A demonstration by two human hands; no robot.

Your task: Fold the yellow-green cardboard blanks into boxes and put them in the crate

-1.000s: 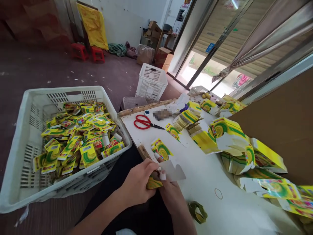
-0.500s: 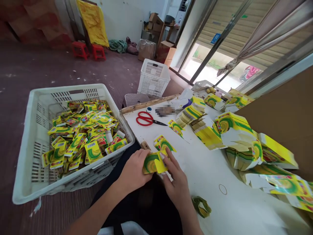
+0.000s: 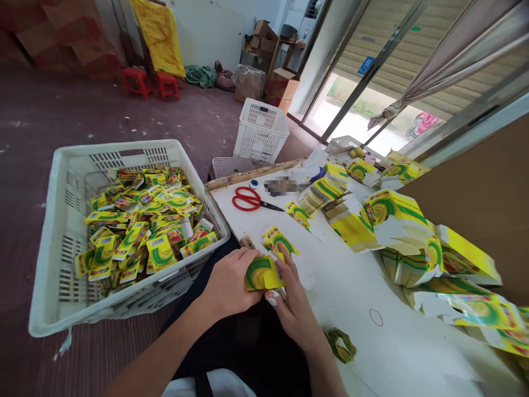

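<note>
Both my hands hold one small yellow-and-green carton [image 3: 261,272] at the near edge of the white table [image 3: 355,309]. My left hand [image 3: 231,284] grips its left side, fingers curled round it. My right hand [image 3: 291,303] presses on its right side, fingers closed against it. Just beyond lies a flat yellow-green carton blank [image 3: 278,241]. To my left, a white plastic crate [image 3: 58,231] holds several folded cartons of the same print [image 3: 144,220].
Red-handled scissors [image 3: 251,200] lie at the table's far left. Stacks of flat carton blanks [image 3: 397,231] cover the right side. A rubber band [image 3: 376,317] and a green crumpled piece [image 3: 341,344] lie near my right arm. A smaller white crate [image 3: 260,132] stands on the floor.
A second ago the blank was open with its white inside showing; now it is folded into a closed yellow-green carton between both hands. My hands stay at the table's near edge.
</note>
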